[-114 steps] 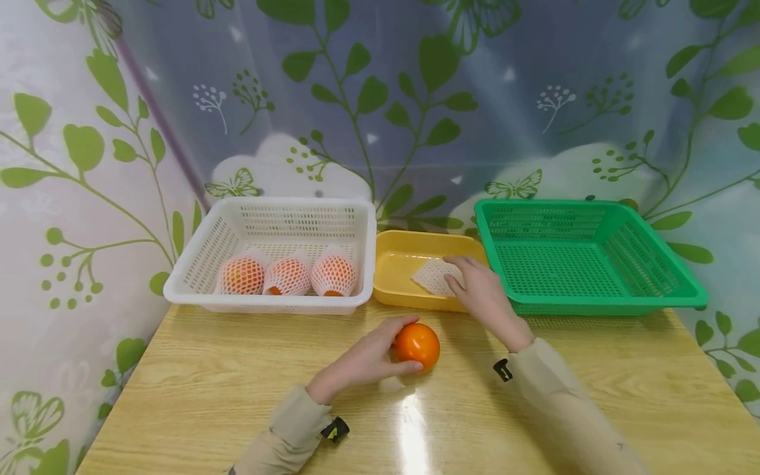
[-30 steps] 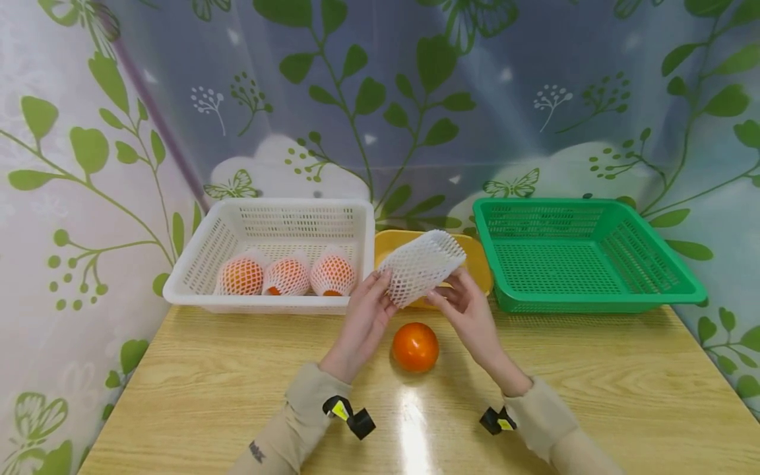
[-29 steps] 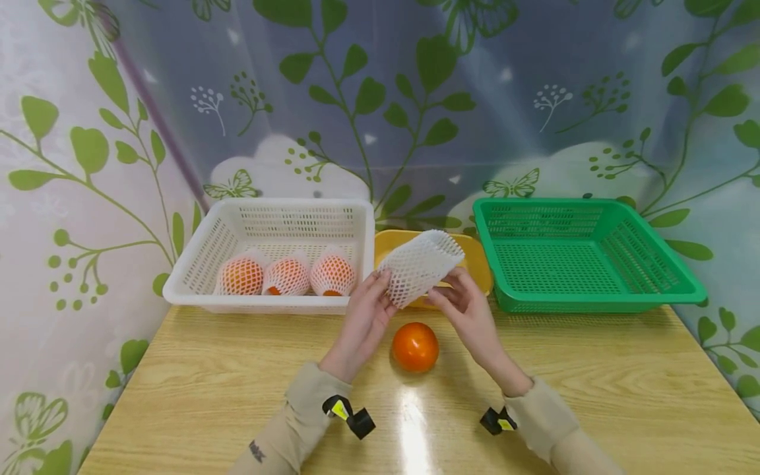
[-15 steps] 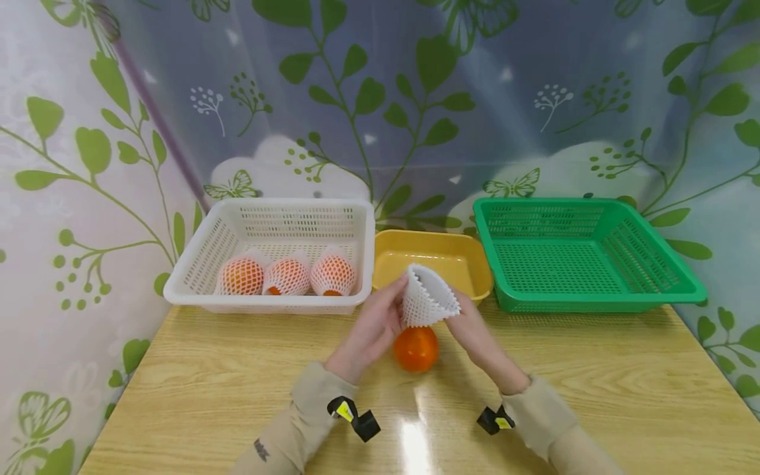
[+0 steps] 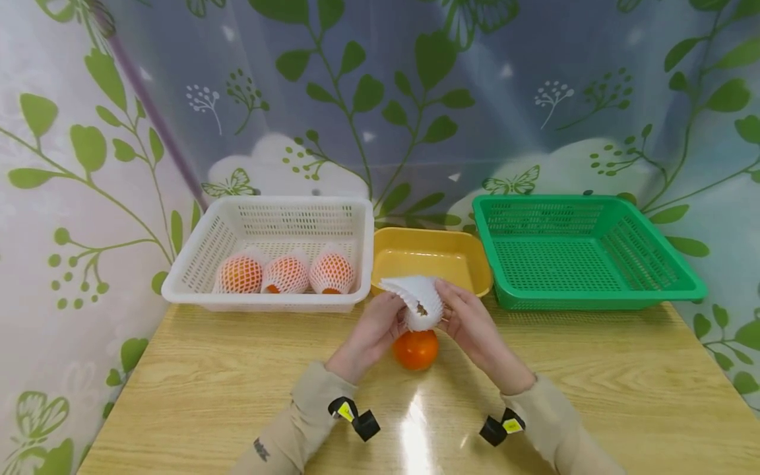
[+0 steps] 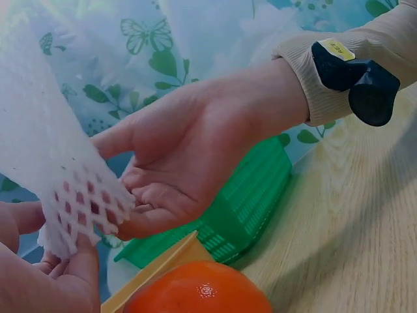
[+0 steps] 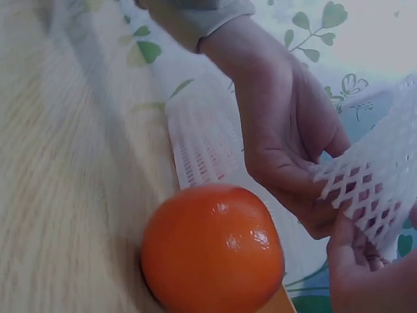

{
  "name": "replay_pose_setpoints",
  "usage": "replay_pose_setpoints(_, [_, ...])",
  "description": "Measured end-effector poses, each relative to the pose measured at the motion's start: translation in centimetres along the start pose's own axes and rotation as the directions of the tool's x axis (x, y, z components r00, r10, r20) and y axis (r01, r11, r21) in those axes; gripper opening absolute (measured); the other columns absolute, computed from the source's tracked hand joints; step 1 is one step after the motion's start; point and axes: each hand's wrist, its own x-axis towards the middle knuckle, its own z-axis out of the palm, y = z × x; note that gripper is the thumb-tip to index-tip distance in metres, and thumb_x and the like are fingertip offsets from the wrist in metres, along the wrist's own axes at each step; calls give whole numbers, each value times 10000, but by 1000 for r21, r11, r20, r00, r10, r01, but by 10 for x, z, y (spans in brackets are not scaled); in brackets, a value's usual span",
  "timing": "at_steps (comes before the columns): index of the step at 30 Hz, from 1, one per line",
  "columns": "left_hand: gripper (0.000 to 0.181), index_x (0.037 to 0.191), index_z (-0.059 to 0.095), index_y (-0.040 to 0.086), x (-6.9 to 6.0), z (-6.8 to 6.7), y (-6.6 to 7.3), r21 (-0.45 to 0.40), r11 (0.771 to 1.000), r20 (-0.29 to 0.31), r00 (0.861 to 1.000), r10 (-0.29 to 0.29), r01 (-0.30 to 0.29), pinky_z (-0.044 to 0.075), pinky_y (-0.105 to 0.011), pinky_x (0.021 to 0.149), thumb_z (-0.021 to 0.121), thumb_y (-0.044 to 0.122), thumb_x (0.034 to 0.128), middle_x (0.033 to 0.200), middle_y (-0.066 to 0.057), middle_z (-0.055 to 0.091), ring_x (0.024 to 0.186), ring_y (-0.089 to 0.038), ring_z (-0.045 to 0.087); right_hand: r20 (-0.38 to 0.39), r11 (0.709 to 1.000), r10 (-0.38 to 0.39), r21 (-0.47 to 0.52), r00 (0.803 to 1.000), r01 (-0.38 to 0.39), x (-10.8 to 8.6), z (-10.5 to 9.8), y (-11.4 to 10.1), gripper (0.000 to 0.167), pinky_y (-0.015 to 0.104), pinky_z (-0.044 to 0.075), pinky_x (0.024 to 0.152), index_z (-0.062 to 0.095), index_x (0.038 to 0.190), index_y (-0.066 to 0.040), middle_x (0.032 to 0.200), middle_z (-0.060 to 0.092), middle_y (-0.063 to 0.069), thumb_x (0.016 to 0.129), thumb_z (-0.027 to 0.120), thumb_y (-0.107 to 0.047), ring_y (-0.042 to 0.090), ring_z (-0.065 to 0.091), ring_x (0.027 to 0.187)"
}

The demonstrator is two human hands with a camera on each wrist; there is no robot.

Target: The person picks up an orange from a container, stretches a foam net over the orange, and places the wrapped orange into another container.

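Observation:
Between both hands, a white foam net sleeve (image 5: 423, 297) is held up with its mouth spread wide. My left hand (image 5: 371, 335) pinches its left side, while the right hand (image 5: 477, 330) grips the opposite side with thumb and fingers. Right below the sleeve, a smooth, shiny orange fruit (image 5: 417, 351) rests on the wooden table; the sleeve and hands hide its top in the head view. In the left wrist view, fingertips of both hands meet at the lower edge of the net (image 6: 81, 202). The right wrist view shows the bare fruit (image 7: 212, 251) apart from the net.
A white basket (image 5: 267, 300) at the left holds three orange fruits in foam nets (image 5: 287, 276). Behind the hands sits a yellow tray (image 5: 430, 241). On the right stands a green basket (image 5: 600, 297). A printed curtain (image 5: 415, 99) hangs behind.
My right hand has taken the foam net from the yellow tray. My left hand has let go of the fruit and joined in holding the net. Its mouth has been spread and lowered above the fruit.

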Motion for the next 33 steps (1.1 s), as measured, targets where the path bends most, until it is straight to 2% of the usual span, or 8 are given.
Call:
replay_pose_setpoints(2, [365,1384,458,-114,0,-1,0,13,1000,34,999,-7,7,497,-130,685,361,89,1097,1057,-6,633,830,-32,578,25,999,23,40,999,-24,-1,-1,1,243,201,546,788,621,1146,-103,1026,673,-37,1099,451,-269,74,637,896])
replay_pose_setpoints(6, [427,1439,405,-124,-1,-4,1,-11,1000,62,998,-26,27,522,-148,799,387,140,1104,1172,-23,608,970,-46,601,48,990,21,136,999,-27,-4,-5,4,257,172,547,758,672,1085,-142,988,700,-37,1103,438,-248,64,648,874])
replay_pose_setpoints(10, [456,1456,396,-97,-3,-8,1,-47,996,59,996,-72,75,514,-172,831,399,198,1108,1174,-8,600,1014,-58,591,69,975,13,221,998,-28,-7,-9,7,282,156,529,707,684,1048,-156,932,698,-29,1109,412,-203,60,632,822])
replay_pose_setpoints(13, [442,1451,433,-58,-5,-11,-1,-90,990,46,993,-106,110,527,-190,841,423,212,1100,1157,-1,631,1015,-72,614,57,970,32,239,998,-45,-9,-11,10,264,163,525,717,680,1050,-149,946,672,-33,1104,426,-194,64,614,834])
replay_pose_setpoints(17, [367,1383,513,-1,-8,-19,-4,-135,981,25,990,-136,138,547,-191,829,444,211,1092,1108,19,674,984,-71,648,14,970,97,223,995,-98,-11,-13,15,260,166,539,756,688,1070,-152,1005,659,-22,1101,432,-192,80,613,876])
replay_pose_setpoints(20, [326,1340,534,24,-10,-25,-7,-132,978,30,987,-158,160,550,-186,809,437,216,1095,1073,30,682,957,-67,652,-14,969,147,202,989,-141,-13,-15,20,275,170,547,767,700,1063,-174,1028,661,-13,1098,427,-171,93,624,893])
replay_pose_setpoints(27, [452,1458,435,-50,-14,-36,-14,-53,979,8,981,-196,196,552,-190,836,438,210,1088,1125,5,662,989,-85,645,-60,970,204,147,977,-193,-16,-17,30,240,166,534,682,690,1022,-167,950,672,-25,1091,462,-194,82,632,811])
replay_pose_setpoints(33, [444,1436,461,-73,-18,-41,-20,-52,977,-24,978,-207,205,570,-237,880,474,181,1073,1143,-47,687,995,-119,677,-56,969,234,96,971,-228,-18,-19,37,223,176,531,680,681,1023,-192,961,661,-33,1087,467,-198,89,622,835])
